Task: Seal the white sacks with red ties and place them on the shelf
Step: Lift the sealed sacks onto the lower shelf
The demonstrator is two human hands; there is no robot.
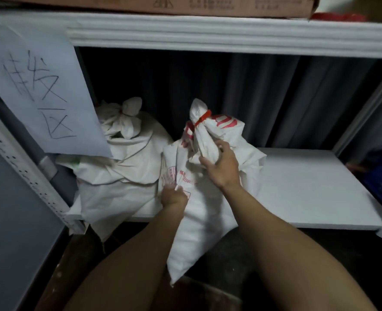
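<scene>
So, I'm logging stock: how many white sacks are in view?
2. The left sack lies on the shelf; the right sack, red-tied, overhangs its front edge, gripped by the left hand and right hand. Others may hide behind the sign.

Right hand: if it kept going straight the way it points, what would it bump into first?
The right hand grips the neck of the tied sack, so it would press into that sack first. Behind it hangs a dark curtain, though depth is hard to judge.

Right hand (221, 167) gripping tied sack (208, 209) neck, left hand (174, 195) clutching its side, sack overhanging shelf (308, 187) edge
</scene>
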